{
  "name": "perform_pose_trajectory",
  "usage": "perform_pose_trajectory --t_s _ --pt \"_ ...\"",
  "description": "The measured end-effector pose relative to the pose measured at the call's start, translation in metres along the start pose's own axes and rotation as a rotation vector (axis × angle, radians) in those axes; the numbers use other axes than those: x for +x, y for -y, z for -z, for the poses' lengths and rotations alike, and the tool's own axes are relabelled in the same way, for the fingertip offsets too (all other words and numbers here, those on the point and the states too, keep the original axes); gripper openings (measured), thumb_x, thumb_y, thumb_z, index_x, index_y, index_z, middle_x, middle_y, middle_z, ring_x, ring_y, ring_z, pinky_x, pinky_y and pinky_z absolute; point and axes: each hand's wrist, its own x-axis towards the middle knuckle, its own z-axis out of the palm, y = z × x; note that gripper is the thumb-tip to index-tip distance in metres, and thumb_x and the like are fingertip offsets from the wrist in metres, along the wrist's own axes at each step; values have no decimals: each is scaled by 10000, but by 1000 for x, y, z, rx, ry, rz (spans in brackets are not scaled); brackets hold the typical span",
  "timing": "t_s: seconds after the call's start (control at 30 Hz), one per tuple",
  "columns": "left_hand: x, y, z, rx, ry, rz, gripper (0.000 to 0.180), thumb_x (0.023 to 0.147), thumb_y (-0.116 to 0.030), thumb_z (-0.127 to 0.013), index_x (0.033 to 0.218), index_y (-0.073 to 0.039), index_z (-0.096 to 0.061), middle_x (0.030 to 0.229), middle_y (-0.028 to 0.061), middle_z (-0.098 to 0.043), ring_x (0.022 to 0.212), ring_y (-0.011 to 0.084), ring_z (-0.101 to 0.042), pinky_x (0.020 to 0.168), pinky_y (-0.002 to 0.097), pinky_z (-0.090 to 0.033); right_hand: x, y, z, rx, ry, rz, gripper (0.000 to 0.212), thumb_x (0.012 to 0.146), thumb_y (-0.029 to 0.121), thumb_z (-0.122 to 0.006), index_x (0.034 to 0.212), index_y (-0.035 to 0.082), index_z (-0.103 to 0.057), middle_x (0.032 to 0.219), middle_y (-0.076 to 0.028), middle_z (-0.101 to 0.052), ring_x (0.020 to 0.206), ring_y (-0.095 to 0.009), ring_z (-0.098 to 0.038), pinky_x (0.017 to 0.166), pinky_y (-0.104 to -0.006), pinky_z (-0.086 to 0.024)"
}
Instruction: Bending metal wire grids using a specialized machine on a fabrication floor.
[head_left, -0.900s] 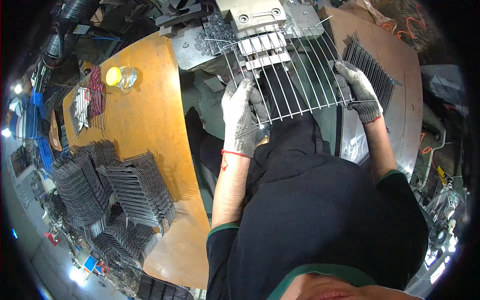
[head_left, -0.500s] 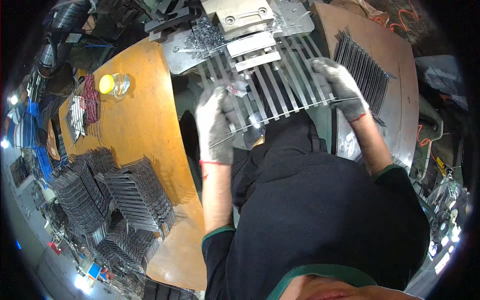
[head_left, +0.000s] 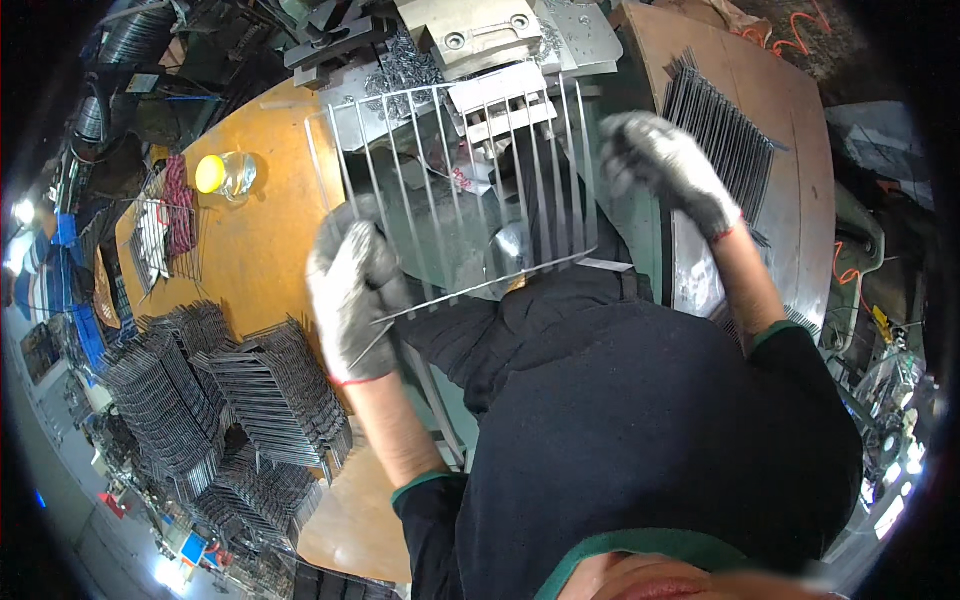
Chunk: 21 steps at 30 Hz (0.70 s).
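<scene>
My left hand (head_left: 355, 290), in a white and grey work glove, is closed around the left side of a metal wire rack (head_left: 490, 284). The rack has several parallel bars joined by cross wires and is held tilted above my lap, in front of the machine. My right hand (head_left: 665, 165), gloved alike, is off the rack, just beyond its right edge. Its fingers are slightly bent and apart, a little blurred, with nothing visible in them. The machine's pale metal block (head_left: 485, 40) and its front plates (head_left: 500, 95) stand behind the rack's far edge.
Stacks of wire racks (head_left: 170, 390) stand on the left wooden table (head_left: 285, 230), along with a yellow-capped clear jar (head_left: 228, 175) and a dark red cloth (head_left: 180, 200). More racks (head_left: 720, 140) lean on the right table (head_left: 800, 200). Metal scraps (head_left: 405, 75) lie beside the machine.
The rack has moved left and turned, with my left hand on it. My right hand has let go of its right side and now is apart from it.
</scene>
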Motion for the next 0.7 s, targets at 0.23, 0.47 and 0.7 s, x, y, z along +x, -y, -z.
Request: perform_pose_trajectory --t_s 0.23,0.47,0.7 --pt "-3 -45 -32 1536 670 -685 235 799 -244 -648 916 -45 -689 840 122 -664 760 252 -642 706 315 -507 -7 95 0 -702 53 564 383 896 260 -581 1202 30 -563 1011 -92 -642 928 -174 -618 851 -301 -500" --pt "6 -62 -54 1083 371 -811 231 829 -195 -599 978 -25 -649 841 80 -659 741 194 -642 652 283 -500 -9 65 -20 -972 490 934 277 858 245 -619 1085 85 -615 897 -108 -649 815 -272 -640 702 -356 -522" --pt "42 26 -7 364 61 -24 577 934 -485 -481 1235 7 -496 998 120 -580 897 195 -601 747 319 -524 -29 8 32 274 -182 -14 230 940 218 -545 1069 32 -585 682 35 -544 474 -18 -445 413 -160 -366"
